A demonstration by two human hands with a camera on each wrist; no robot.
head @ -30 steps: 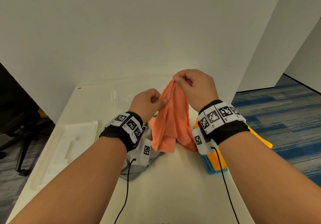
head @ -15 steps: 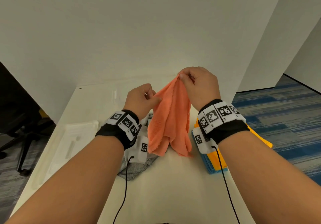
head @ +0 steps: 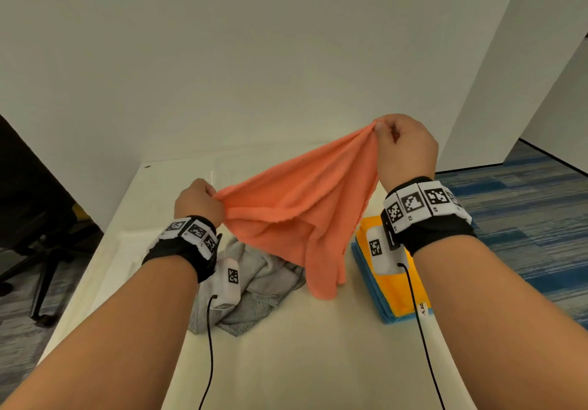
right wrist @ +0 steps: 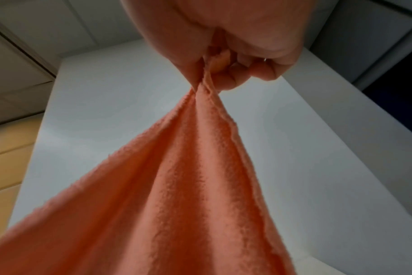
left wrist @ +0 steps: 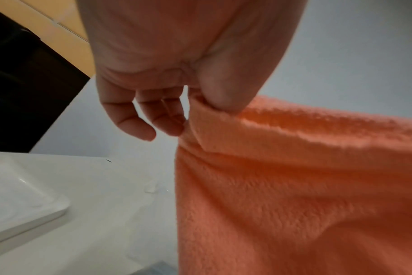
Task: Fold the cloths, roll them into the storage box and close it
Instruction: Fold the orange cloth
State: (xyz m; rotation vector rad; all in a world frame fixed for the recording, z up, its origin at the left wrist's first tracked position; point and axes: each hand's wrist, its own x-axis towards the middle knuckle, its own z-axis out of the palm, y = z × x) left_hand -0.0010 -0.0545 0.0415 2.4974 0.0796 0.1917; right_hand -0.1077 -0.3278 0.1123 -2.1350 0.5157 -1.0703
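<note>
Hands are holding one orange cloth (head: 296, 218) in the air above the middle of the table (head: 286, 362), well clear of its near edge. The left hand (head: 199, 202) is pinching one corner between thumb and forefinger, with its other fingers loosely curled and free, as the left wrist view is showing. The right hand (head: 405, 151) is pinching another corner, higher up, with fingers bunched around the fabric. The cloth is stretching between the two hands and is sagging in the middle, and its lowest tip is hanging close to the table; I cannot tell if it is touching.

Under the left wrist, a grey cloth (head: 254, 288) is lying crumpled. Near the right edge, a stack (head: 394, 298) of a yellow cloth on blue ones is lying flat and looks already folded. A white lid or tray (left wrist: 24, 201) is resting near the left edge. The storage box itself is not showing clearly; a faint clear shape is sitting near the far edge, but I cannot say what it is.

In my judgement the task is in an early to middle stage: the orange cloth is only being opened for folding, the grey one is waiting, and rolling, packing and closing are all remaining.
</note>
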